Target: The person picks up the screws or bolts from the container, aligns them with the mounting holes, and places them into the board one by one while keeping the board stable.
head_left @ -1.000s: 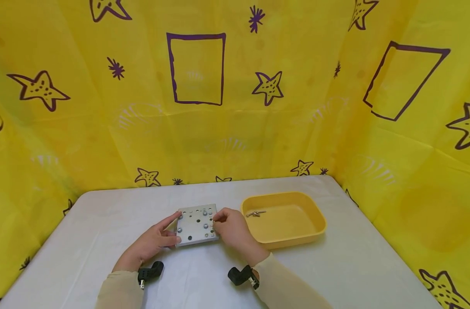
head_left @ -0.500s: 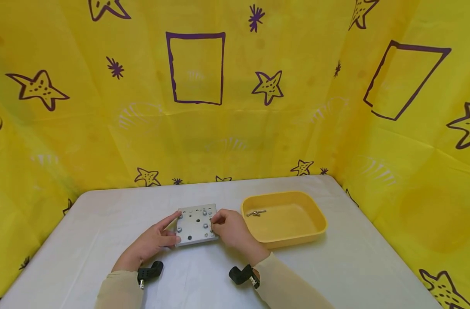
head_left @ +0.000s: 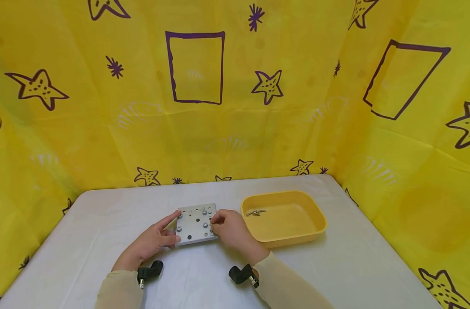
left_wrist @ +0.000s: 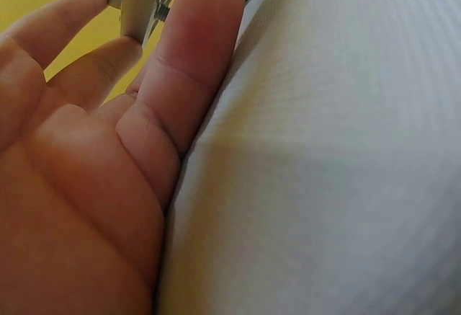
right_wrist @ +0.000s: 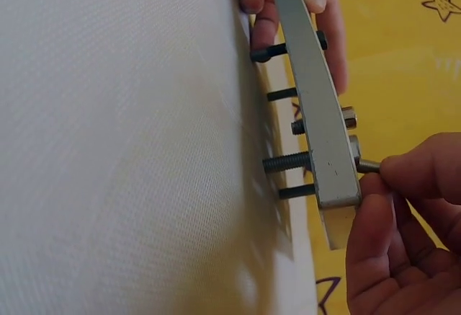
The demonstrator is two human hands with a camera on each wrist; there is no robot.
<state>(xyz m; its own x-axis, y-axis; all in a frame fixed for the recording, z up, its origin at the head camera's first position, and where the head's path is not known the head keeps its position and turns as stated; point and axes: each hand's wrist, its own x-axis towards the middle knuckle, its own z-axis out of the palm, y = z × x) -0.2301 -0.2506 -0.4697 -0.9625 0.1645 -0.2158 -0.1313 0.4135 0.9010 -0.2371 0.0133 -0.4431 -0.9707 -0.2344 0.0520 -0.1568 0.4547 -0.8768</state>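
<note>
A flat metal plate (head_left: pixel 194 231) with holes and several bolts through it is held just over the table, bolt shanks poking out below, as the right wrist view shows. My left hand (head_left: pixel 154 237) grips its left edge, a finger near the far corner and the thumb at the near one. Near the plate's right edge, my right hand (head_left: pixel 232 227) pinches a thin silver screw (right_wrist: pixel 370 165) between thumb and forefinger. That screw stands upright to the plate's top face; its upper end is hidden in the fingertips.
A yellow tray (head_left: pixel 316 229) stands right of the plate, close to the right hand. Several small silver screws (head_left: pixel 256 213) lie at its left side. The white table (head_left: pixel 355 257) is bordered by a yellow patterned curtain (head_left: pixel 235 150) behind and at the sides.
The right hand's fingertips have shifted slightly left and down with the screw, at the plate's right side. Left hand, plate and tray have hardly moved.
</note>
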